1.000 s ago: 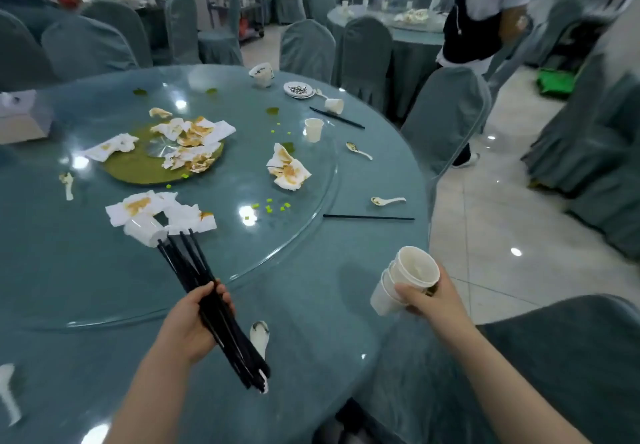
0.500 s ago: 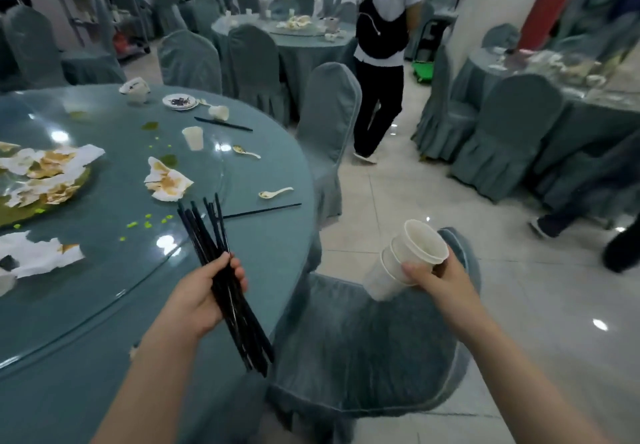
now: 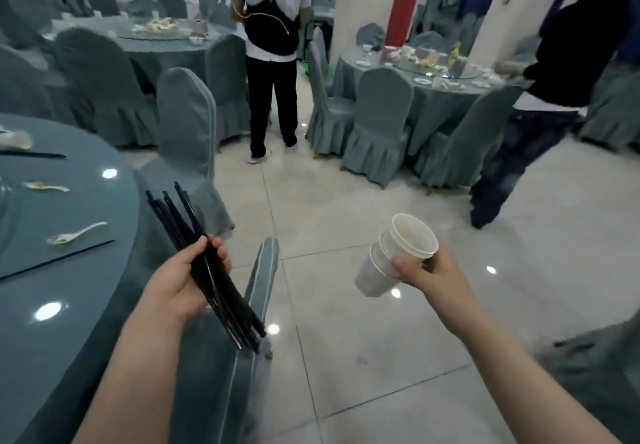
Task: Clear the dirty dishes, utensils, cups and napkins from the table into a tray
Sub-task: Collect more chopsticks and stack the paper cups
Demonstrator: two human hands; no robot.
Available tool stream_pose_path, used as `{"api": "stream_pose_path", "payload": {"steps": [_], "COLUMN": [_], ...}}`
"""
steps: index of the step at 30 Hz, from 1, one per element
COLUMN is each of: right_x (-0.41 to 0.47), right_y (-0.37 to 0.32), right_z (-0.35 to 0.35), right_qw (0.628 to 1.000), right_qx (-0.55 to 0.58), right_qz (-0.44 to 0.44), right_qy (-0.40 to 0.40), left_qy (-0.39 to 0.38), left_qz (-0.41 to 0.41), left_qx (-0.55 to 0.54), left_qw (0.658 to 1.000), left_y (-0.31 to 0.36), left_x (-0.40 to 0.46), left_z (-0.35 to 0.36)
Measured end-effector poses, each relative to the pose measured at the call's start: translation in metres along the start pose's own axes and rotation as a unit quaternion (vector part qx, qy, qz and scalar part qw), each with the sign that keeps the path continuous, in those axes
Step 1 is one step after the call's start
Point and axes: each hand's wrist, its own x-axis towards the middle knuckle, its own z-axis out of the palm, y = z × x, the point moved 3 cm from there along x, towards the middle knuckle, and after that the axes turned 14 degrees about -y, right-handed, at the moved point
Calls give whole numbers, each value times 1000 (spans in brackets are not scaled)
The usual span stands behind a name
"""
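**Both hands loaded, table half cleared**

Beside the table (image 3: 62, 305), the left hand (image 3: 176, 287) is clamped mid-length on a bundle of black chopsticks (image 3: 204, 270): stiff, slick, likely to slip or fan out. The right hand (image 3: 429, 270) pinches the stacked paper cups (image 3: 394, 256), light and crushable. 2 spoons (image 3: 74, 234) remain on the table. Open floor (image 3: 346, 339) lies ahead; a chair (image 3: 256, 291) crowds the left arm. No tray is visible.

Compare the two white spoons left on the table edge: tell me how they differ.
The nearer spoon is larger in view and its handle points right and away, toward the chair; the farther spoon looks smaller and flatter, its handle pointing right. The nearer spoon lies just beside a single black chopstick; the farther spoon has bare tabletop around it. Both are white, soiled in the bowl, and lie on the blue table.
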Motion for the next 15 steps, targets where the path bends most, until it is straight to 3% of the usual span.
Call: {"api": "stream_pose_path", "payload": {"steps": [7,15], "right_x": [67,206], "right_y": [42,70], "right_z": [-74,-158], "right_qw": [999,998], "right_qx": [8,-20], "right_qz": [32,62], "right_qy": [-7,-2], "left_qy": [13,41], "left_qz": [-24,17], "left_qx": [-1,-32], "left_qw": [1000,998], "left_y": [-42,-45], "left_x": [103,264], "left_z": [39,60]}}
